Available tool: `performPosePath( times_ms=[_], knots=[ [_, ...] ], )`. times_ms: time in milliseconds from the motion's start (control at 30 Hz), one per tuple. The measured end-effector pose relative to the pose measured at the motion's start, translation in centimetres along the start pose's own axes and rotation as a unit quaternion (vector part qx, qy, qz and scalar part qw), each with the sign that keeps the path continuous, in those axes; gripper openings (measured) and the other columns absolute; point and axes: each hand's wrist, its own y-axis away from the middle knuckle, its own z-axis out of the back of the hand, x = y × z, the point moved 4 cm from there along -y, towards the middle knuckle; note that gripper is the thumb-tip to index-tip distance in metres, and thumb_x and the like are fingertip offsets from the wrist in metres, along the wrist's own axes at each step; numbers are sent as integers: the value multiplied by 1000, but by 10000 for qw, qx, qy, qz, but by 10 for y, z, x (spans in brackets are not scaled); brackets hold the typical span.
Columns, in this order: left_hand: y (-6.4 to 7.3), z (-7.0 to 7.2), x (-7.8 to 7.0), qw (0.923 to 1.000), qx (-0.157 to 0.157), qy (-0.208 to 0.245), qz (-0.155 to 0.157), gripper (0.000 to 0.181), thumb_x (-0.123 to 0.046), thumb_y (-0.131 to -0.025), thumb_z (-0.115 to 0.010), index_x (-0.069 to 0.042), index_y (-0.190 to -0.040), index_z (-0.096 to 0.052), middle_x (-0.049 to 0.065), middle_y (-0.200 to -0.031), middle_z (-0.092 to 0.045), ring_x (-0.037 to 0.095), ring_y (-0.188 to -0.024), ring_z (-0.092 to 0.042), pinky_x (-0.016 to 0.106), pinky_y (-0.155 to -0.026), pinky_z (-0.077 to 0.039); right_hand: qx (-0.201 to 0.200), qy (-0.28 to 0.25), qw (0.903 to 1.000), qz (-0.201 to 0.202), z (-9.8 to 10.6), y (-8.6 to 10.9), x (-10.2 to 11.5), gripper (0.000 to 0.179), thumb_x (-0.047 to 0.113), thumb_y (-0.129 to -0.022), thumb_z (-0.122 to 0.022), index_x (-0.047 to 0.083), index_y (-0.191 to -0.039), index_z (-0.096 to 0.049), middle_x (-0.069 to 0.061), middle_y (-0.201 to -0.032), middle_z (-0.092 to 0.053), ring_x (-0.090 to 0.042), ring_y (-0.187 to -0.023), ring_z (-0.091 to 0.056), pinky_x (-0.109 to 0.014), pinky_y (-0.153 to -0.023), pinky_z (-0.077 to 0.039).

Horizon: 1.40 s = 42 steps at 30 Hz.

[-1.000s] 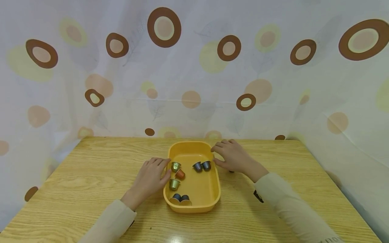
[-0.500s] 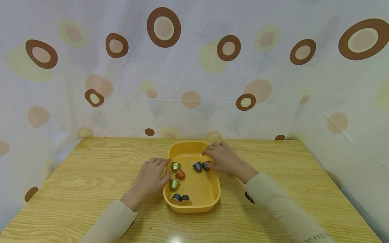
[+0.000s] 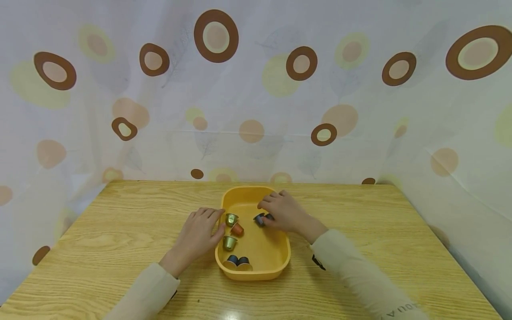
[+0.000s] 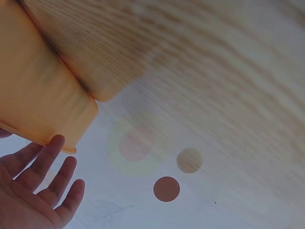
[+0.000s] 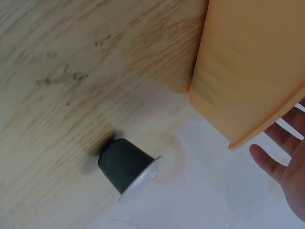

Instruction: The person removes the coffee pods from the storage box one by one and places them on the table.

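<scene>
A yellow plastic tray (image 3: 256,275) holds several coffee capsules. My left hand (image 3: 200,231) rests at its left rim, fingers fairly straight and fingertips on the edge. Reaching over the right rim, my right hand (image 3: 286,214) hovers with spread, slightly bent fingers above two dark blue capsules. Its thumb overlaps the dark blue capsule (image 3: 259,219), and the other is partly hidden. Along the left side lie a green capsule (image 3: 231,219), an orange capsule (image 3: 238,229) and another green capsule (image 3: 229,242). Two dark capsules (image 3: 243,262) sit in the near left corner, lids facing me.
A black capsule (image 5: 125,164) with a pale lid stands on the table right of the tray; my right arm hides it in the head view. The wood-grain table (image 3: 120,231) ends at a patterned cloth (image 3: 256,89) behind and on both sides.
My right hand has moved left from outside the tray's right rim to over the dark blue capsules. The left hand, tray and capsules have stayed in place.
</scene>
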Motion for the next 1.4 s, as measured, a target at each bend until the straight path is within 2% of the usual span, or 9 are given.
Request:
performPosePath(
  times_ms=[600,967,1200,1400],
  knots=[
    [1,0,-1,10000,-13,-19,21,37,-29,-89,-52,-11,-120,-59,3,-109,-65,23,-105,-56,41,-87,-45,684,33,9969,-398,-20,-8,4,30,38,-87,-58,16,-107,-62,1,-101,-62,-20,-94,-54,-38,-80,-43],
    [0,1,-1,10000,-63,-18,-23,36,-29,-89,-51,-10,-119,-60,3,-108,-66,23,-104,-57,40,-87,-45,851,146,9947,-567,-28,-11,4,25,37,-87,-57,17,-102,-61,0,-97,-62,-20,-91,-54,-40,-83,-41],
    [0,1,-1,9999,-91,-30,-51,36,-28,-89,-52,-10,-119,-60,3,-107,-66,23,-103,-57,40,-86,-46,915,169,9939,-593,-28,-12,6,22,37,-87,-57,18,-96,-61,0,-88,-61,-19,-82,-50,-37,-75,-38],
    [0,2,-2,9999,-90,-13,-64,36,-28,-89,-51,-10,-119,-60,4,-107,-66,23,-102,-57,40,-86,-46,856,129,9948,-535,-29,-12,6,20,36,-86,-59,18,-94,-62,1,-87,-61,-19,-81,-49,-35,-74,-37]
  ],
)
